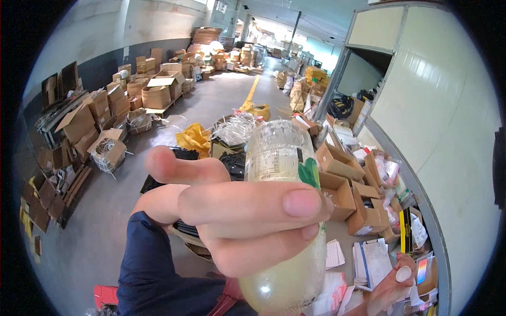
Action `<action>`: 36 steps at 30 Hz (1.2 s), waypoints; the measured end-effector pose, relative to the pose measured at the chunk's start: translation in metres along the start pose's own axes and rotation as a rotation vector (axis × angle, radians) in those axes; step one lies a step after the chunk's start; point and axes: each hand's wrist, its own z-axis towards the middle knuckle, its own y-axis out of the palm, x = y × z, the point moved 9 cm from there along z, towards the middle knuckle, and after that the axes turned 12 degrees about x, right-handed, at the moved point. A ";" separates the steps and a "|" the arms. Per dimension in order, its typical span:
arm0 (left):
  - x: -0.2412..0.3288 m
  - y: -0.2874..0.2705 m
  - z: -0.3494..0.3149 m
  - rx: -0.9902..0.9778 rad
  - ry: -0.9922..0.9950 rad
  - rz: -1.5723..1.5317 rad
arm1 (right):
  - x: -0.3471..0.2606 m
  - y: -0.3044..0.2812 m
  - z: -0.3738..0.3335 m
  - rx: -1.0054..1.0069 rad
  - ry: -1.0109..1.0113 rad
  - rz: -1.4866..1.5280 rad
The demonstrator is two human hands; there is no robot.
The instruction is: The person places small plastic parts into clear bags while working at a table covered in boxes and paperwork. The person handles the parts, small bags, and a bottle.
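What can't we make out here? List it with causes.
All in the head view:
Bottle, near end: cut off by the lower edge.
Bottle, middle: hidden behind the left hand.
White cap, far side: turned away, in the right hand.
Black parts: partly hidden by the left hand and bottle.
Far end of the hall: washed out by glare.

Bright distant glare, curved edges.

"Please, where could a hand pass around the bottle [279, 158]?"
"To the right of the bottle there was open room, until the right hand [391, 282], with papers [373, 260] lying underneath."
"And what stood in the way?"
"The left hand [237, 216] blocked the bottle's left side. Beyond the bottle, to its right, cardboard boxes [375, 217] stood."
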 end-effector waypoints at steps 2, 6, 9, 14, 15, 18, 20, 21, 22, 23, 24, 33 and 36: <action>-0.002 -0.002 0.002 -0.005 0.052 -0.004 | -0.003 0.007 -0.001 -0.044 -0.020 0.020; -0.001 0.001 0.006 -0.024 0.129 -0.010 | 0.010 0.006 -0.001 -0.037 0.007 -0.013; -0.002 0.001 0.011 -0.023 0.162 -0.002 | 0.012 0.006 -0.001 -0.060 -0.003 0.019; 0.001 0.008 0.008 -0.030 0.179 0.007 | 0.029 -0.001 -0.002 -0.062 0.054 0.077; 0.003 0.009 0.011 -0.035 0.188 0.008 | 0.031 0.000 -0.003 -0.069 0.052 0.104; -0.001 0.010 0.011 -0.041 0.213 0.014 | 0.025 -0.003 -0.006 -0.090 0.041 0.125; -0.002 0.009 0.014 -0.064 0.235 0.029 | 0.023 -0.001 -0.007 -0.104 0.047 0.127; -0.002 0.009 0.015 -0.073 0.239 0.045 | 0.020 0.000 -0.007 -0.106 0.015 0.109; -0.002 0.008 0.017 -0.074 0.241 0.064 | 0.018 0.002 -0.007 -0.109 -0.014 0.097; 0.000 0.008 0.018 -0.073 0.234 0.096 | 0.017 0.004 -0.008 -0.109 -0.014 0.105; 0.001 0.007 0.017 -0.024 0.185 0.118 | 0.016 0.006 -0.009 -0.115 -0.020 0.139; -0.006 0.012 0.029 0.137 0.024 0.086 | 0.021 0.013 -0.007 -0.111 -0.006 0.253; -0.005 0.007 0.034 0.124 0.085 0.073 | 0.023 0.015 -0.009 -0.100 -0.006 0.254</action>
